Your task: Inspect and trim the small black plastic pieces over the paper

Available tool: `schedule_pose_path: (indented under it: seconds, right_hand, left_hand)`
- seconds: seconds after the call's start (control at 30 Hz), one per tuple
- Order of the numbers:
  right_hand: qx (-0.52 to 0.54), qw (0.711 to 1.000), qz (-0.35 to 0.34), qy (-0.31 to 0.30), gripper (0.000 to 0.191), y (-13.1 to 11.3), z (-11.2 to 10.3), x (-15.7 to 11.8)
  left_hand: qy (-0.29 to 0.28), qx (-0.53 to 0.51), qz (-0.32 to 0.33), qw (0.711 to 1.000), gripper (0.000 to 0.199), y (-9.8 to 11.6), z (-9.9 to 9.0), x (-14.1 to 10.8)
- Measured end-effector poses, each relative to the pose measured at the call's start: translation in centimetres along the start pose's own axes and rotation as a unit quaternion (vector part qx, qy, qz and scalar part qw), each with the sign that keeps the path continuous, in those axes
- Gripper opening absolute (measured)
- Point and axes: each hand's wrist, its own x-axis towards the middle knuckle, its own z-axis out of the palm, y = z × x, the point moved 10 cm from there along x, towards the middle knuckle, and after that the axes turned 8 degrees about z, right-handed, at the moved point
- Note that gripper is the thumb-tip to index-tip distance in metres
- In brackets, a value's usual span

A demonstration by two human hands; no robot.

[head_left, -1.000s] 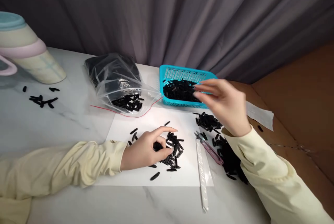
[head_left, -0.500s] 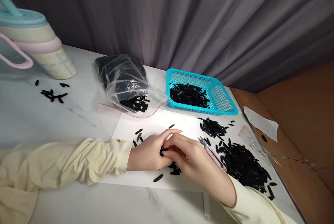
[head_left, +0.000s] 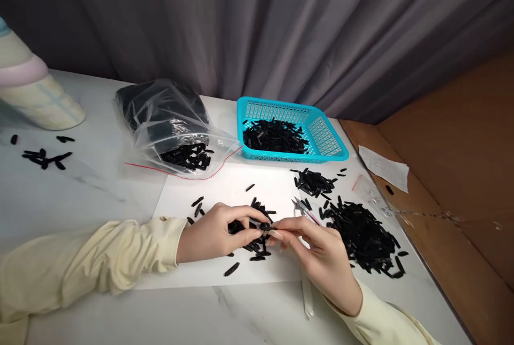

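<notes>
Black and thin, the bit (head_left: pixel 266 228) sits between left grip (head_left: pixel 217 233) and right grip (head_left: pixel 323 254), both pinching it over a pile (head_left: pixel 257 244). It looks light and maybe easy to snap, so soft holds near its ends seem best.

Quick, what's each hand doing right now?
Left hand: closed, pinching a black piece.
Right hand: closed, pinching too, apparently on the same black piece.
</notes>
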Motion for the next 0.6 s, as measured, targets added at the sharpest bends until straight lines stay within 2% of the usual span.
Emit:
schedule_pose_path:
  seconds: [0.17, 0.27, 0.47, 0.6]
  right_hand:
    - [0.011, 0.997, -0.041, 0.064, 0.013, 0.1, -0.8, -1.1]
    - [0.019, 0.996, -0.044, 0.075, 0.014, 0.2, -0.8, -1.4]
    - [0.026, 0.996, -0.047, 0.065, 0.015, 0.2, -0.5, -1.5]
    - [0.017, 0.998, -0.063, 0.012, 0.031, 0.2, 0.9, -1.5]
  left_hand:
    - [-0.004, 0.005, 0.016, 1.000, 0.022, 0.5, 0.0, 0.0]
    - [-0.002, 0.016, 0.023, 1.000, 0.022, 0.7, -0.1, -0.1]
    - [0.002, 0.028, 0.022, 0.999, 0.021, 0.7, -0.3, -0.2]
    - [0.005, 0.030, 0.003, 1.000, 0.019, 0.4, -0.3, -0.2]
